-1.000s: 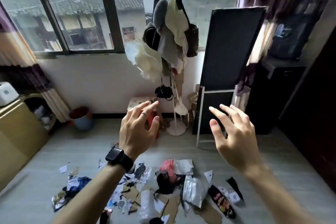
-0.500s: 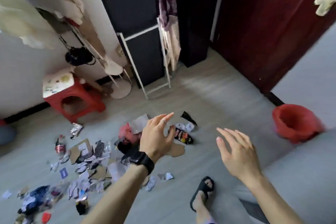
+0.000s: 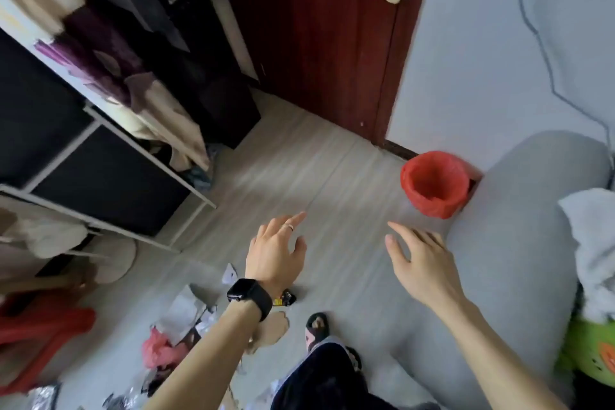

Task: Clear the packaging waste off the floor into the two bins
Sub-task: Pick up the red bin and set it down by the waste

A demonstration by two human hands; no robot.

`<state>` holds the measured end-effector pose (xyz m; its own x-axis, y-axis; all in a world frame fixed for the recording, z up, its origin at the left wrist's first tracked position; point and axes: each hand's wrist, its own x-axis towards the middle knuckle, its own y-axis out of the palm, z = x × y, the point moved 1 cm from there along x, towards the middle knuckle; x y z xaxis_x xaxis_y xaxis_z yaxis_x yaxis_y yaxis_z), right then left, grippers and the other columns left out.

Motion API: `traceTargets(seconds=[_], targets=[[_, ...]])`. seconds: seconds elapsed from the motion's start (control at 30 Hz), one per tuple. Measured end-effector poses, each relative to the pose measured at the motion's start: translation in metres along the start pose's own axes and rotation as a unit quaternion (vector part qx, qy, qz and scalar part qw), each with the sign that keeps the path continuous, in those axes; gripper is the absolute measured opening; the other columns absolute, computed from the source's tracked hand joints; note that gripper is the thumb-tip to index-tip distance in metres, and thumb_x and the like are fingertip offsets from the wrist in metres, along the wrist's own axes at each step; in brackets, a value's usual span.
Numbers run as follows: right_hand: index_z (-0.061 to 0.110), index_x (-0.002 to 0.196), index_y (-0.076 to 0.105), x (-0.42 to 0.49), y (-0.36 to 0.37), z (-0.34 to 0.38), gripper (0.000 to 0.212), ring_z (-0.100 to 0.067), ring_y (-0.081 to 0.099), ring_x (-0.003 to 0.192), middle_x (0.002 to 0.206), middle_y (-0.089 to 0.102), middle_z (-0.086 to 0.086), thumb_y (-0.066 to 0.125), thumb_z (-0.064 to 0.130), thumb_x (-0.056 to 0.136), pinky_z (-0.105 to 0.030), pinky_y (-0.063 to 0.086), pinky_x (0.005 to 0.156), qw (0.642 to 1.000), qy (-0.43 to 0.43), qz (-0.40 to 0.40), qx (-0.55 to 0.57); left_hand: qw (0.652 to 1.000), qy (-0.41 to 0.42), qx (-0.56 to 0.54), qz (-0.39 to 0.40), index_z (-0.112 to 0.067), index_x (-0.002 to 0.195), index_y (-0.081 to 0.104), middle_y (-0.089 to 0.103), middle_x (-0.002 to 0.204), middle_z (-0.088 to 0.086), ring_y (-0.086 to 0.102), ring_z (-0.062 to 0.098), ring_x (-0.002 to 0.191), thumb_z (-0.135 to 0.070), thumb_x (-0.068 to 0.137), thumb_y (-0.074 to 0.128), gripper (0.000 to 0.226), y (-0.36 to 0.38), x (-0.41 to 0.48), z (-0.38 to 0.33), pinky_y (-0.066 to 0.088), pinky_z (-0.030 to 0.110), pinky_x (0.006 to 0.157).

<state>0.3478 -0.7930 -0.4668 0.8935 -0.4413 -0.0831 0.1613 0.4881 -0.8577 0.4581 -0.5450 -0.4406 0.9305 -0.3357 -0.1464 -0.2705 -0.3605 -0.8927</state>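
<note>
I am holding my left hand (image 3: 276, 256) and my right hand (image 3: 419, 265) out over the floor (image 3: 326, 160), fingers spread and gripping nothing. A ring (image 3: 288, 227) is sitting on one left finger and a black watch (image 3: 249, 297) at that wrist. The packaging waste (image 3: 179, 316) is lying under my left forearm, toward the floor's lower left. The red-lined bin (image 3: 432, 185) is standing against the wall beyond my right fingertips. The black cabinet (image 3: 186, 20) is showing white writing (too blurred to read).
</note>
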Motion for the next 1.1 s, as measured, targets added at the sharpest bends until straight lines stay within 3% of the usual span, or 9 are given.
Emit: traceTargets(seconds=[0.1, 0.3, 0.47, 0.57, 0.7, 0.8, 0.87, 1.0, 1.1], targets=[[0.026, 0.129, 0.066, 0.045, -0.012, -0.029, 0.043, -0.026, 0.057, 0.117, 0.124, 0.070, 0.004, 0.044, 0.047, 0.098, -0.035, 0.042, 0.100, 0.999, 0.046, -0.012, -0.010, 0.998, 0.046, 0.017, 0.035, -0.040, 0.143, 0.047, 0.054, 0.138, -0.009, 0.045, 0.021, 0.124, -0.030, 0.095, 0.050, 0.049, 0.019, 0.071, -0.037, 0.043, 0.038, 0.100], [0.030, 0.134, 0.061, 0.171, -0.016, -0.098, 0.038, -0.031, 0.056, 0.120, 0.127, 0.068, 0.001, 0.053, 0.040, 0.098, -0.040, 0.046, 0.097, 0.987, 0.160, 0.010, -0.020, 0.984, 0.137, 0.042, 0.103, -0.042, 0.146, 0.041, 0.042, 0.149, -0.011, 0.036, 0.016, 0.135, -0.034, 0.096, 0.047, 0.052, 0.078, 0.247, -0.115, 0.036, 0.038, 0.107], [0.026, 0.133, 0.061, 0.259, 0.002, -0.159, 0.051, -0.031, 0.059, 0.119, 0.129, 0.068, -0.003, 0.042, 0.054, 0.095, -0.041, 0.044, 0.103, 0.965, 0.255, 0.034, 0.050, 0.963, 0.204, 0.095, 0.147, -0.041, 0.148, 0.039, 0.036, 0.155, -0.007, 0.030, 0.017, 0.141, -0.038, 0.096, 0.047, 0.053, 0.139, 0.369, -0.167, 0.030, 0.039, 0.116], [0.022, 0.135, 0.059, 0.317, 0.033, -0.208, 0.042, -0.028, 0.061, 0.119, 0.128, 0.067, -0.004, 0.052, 0.043, 0.099, -0.039, 0.044, 0.103, 0.938, 0.315, 0.048, 0.137, 0.941, 0.257, 0.151, 0.159, -0.040, 0.149, 0.037, 0.029, 0.159, -0.003, 0.028, 0.022, 0.143, -0.038, 0.094, 0.049, 0.056, 0.201, 0.450, -0.193, 0.025, 0.044, 0.119], [0.027, 0.128, 0.056, 0.368, 0.098, -0.274, 0.036, -0.025, 0.063, 0.109, 0.110, 0.070, -0.002, 0.049, 0.047, 0.099, -0.033, 0.044, 0.090, 0.841, 0.473, 0.061, 0.254, 0.909, 0.313, 0.221, 0.163, -0.039, 0.154, 0.026, 0.007, 0.166, 0.001, 0.004, 0.026, 0.152, -0.039, 0.094, 0.050, 0.065, 0.293, 0.530, -0.211, 0.008, 0.054, 0.121], [0.019, 0.137, 0.050, 0.400, 0.164, -0.325, 0.048, -0.028, 0.056, 0.123, 0.130, 0.064, -0.004, 0.051, 0.047, 0.098, -0.033, 0.041, 0.095, 0.775, 0.550, 0.047, 0.307, 0.903, 0.347, 0.225, 0.118, -0.039, 0.156, 0.021, -0.002, 0.167, 0.002, -0.001, 0.031, 0.153, -0.041, 0.091, 0.054, 0.073, 0.359, 0.584, -0.219, 0.005, 0.059, 0.119], [0.013, 0.137, 0.048, 0.424, 0.206, -0.361, 0.046, -0.032, 0.057, 0.121, 0.127, 0.063, -0.009, 0.054, 0.039, 0.100, -0.030, 0.039, 0.087, 0.746, 0.584, 0.033, 0.318, 0.907, 0.352, 0.212, 0.094, -0.039, 0.157, 0.014, -0.007, 0.167, 0.002, -0.004, 0.032, 0.153, -0.042, 0.092, 0.053, 0.076, 0.406, 0.615, -0.222, 0.005, 0.061, 0.119], [0.008, 0.110, 0.054, 0.450, 0.290, -0.427, 0.024, -0.027, 0.062, 0.069, 0.081, 0.061, -0.006, 0.063, 0.025, 0.096, -0.035, 0.049, 0.068, 0.649, 0.659, -0.038, 0.378, 0.923, 0.339, 0.171, 0.067, -0.038, 0.158, -0.001, -0.019, 0.165, 0.002, -0.013, 0.032, 0.152, -0.042, 0.093, 0.050, 0.083, 0.500, 0.655, -0.215, -0.001, 0.063, 0.119], [0.008, 0.111, 0.059, 0.452, 0.354, -0.462, 0.023, -0.025, 0.062, 0.063, 0.079, 0.065, -0.013, 0.062, 0.024, 0.094, -0.040, 0.059, 0.057, 0.574, 0.690, -0.058, 0.438, 0.911, 0.369, 0.182, 0.033, -0.034, 0.158, -0.003, -0.018, 0.165, 0.005, -0.012, 0.035, 0.152, -0.038, 0.091, 0.054, 0.088, 0.559, 0.683, -0.210, 0.000, 0.066, 0.117]])
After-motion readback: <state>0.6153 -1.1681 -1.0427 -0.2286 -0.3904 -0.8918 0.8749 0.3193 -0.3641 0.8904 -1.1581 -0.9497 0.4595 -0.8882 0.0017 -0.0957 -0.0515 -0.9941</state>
